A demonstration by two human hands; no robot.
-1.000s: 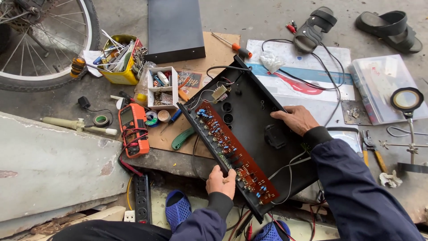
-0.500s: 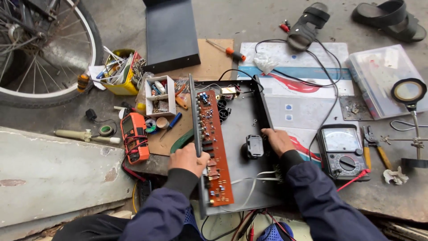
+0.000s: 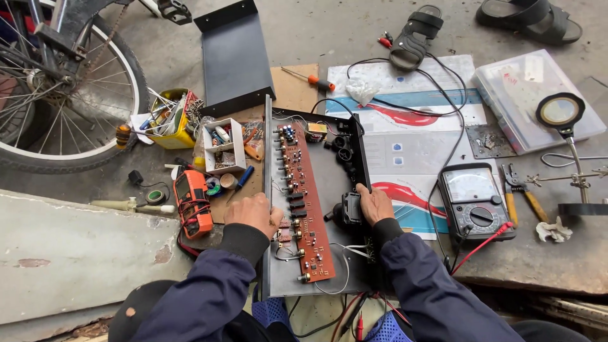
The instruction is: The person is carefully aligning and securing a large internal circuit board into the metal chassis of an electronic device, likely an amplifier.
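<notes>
both arms bent inward, sleeves dark. left hand [image 3: 254,214] curled, gripping left edge of chassis [image 3: 345,183] beside red board [image 3: 304,202]. right hand [image 3: 375,202] clasping its right edge, on floor before knees.

Concrete floor [image 3: 329,28] bore an opened amplifier case [image 3: 316,253]; black lid [image 3: 234,57]; sandals [image 3: 415,35]; meter [image 3: 475,199].

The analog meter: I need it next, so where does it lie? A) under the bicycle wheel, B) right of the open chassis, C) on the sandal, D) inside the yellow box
B: the analog meter lies on the ground right of the chassis, beyond the right hand.
</notes>
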